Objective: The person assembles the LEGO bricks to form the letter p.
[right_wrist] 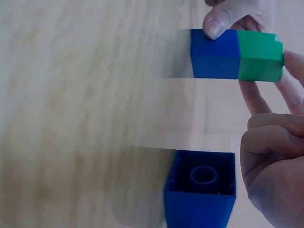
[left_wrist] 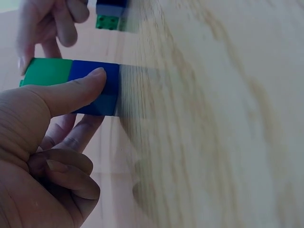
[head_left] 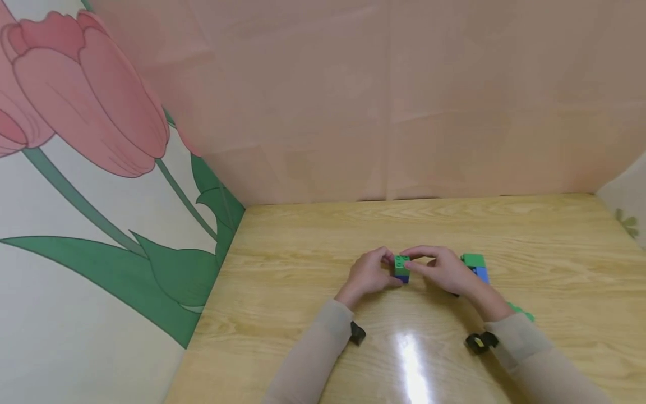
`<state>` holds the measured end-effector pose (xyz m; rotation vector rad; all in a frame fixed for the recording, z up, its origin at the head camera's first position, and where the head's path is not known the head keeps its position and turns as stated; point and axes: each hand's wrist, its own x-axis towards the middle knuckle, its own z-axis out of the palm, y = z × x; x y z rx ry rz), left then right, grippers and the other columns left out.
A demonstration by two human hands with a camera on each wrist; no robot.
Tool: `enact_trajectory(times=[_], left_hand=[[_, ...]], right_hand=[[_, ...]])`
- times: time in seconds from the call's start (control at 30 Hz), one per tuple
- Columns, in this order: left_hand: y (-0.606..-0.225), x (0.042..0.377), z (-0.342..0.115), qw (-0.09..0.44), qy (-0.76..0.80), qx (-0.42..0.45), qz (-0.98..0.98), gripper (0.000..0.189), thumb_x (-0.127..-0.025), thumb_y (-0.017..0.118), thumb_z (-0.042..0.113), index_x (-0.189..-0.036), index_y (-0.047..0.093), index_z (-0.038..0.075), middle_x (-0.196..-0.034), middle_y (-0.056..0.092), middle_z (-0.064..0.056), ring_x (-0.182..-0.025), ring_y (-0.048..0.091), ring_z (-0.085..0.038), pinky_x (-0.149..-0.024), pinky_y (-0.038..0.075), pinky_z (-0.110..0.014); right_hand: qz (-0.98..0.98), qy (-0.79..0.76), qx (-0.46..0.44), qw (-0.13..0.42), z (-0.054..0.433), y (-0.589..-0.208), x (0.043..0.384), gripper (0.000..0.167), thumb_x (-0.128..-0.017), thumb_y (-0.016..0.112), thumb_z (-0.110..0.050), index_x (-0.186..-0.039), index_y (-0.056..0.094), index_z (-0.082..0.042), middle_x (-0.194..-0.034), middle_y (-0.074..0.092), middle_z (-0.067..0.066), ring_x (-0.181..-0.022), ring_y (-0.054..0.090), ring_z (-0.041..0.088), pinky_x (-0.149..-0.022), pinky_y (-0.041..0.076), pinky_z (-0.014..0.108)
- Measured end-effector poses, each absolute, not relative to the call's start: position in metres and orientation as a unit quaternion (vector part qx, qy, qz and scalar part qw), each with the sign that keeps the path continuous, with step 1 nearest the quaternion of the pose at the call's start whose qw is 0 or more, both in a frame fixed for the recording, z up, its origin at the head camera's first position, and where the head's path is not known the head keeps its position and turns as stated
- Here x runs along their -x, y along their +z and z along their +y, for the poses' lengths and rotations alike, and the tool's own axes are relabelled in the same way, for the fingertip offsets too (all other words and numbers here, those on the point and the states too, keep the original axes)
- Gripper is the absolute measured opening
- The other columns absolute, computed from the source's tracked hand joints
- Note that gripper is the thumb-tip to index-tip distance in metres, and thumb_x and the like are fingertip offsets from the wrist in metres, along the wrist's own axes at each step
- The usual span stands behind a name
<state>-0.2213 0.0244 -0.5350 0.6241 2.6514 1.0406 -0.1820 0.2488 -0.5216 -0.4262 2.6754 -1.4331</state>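
Observation:
A green building block (head_left: pixel 402 262) sits on top of a blue building block (head_left: pixel 402 278), the two stacked upright on the wooden table. My left hand (head_left: pixel 370 273) grips the blue block from the left, its thumb (left_wrist: pixel 97 78) flat along one side and fingers behind. From the right, my right hand (head_left: pixel 444 269) has its thumb and fingertips at the green block's studded top. In the right wrist view, one of its fingertips meets the stud end of the green block (right_wrist: pixel 260 56). Part of the green block's top is covered by that hand.
Just right of my right hand lie another green block (head_left: pixel 473 260) and a blue one (head_left: pixel 481 274). A green studded piece (head_left: pixel 525 313) shows partly behind the right forearm. Nearby, a blue block (right_wrist: pixel 202 209) lies with its hollow underside visible. A pink backdrop (head_left: pixel 383 112) stands behind the table.

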Motion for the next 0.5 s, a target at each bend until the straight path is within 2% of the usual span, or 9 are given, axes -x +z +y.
enact_trajectory(times=[0.2,0.5], left_hand=[[-0.536,0.22,0.024,0.113,0.352,-0.212,0.905,0.043,-0.077,0.095,0.034,-0.108,0.065,0.028,-0.108,0.069,0.017,-0.104,0.063,-0.008,-0.095,0.049,-0.037],[-0.537,0.219,0.025,0.106,0.351,-0.205,0.907,0.044,-0.077,0.095,0.034,-0.109,0.065,0.028,-0.109,0.069,0.017,-0.105,0.064,-0.008,-0.096,0.049,-0.035]], right_hand=[[0.867,-0.473,0.15,0.052,0.25,-0.519,0.182,0.035,-0.103,0.067,-0.04,-0.131,0.071,-0.02,-0.128,0.07,0.008,-0.123,0.061,0.036,-0.088,0.057,0.048],[0.865,-0.465,0.176,0.07,0.253,-0.508,0.188,0.032,-0.102,0.068,-0.038,-0.129,0.071,-0.02,-0.126,0.07,0.006,-0.119,0.062,0.032,-0.079,0.057,0.037]])
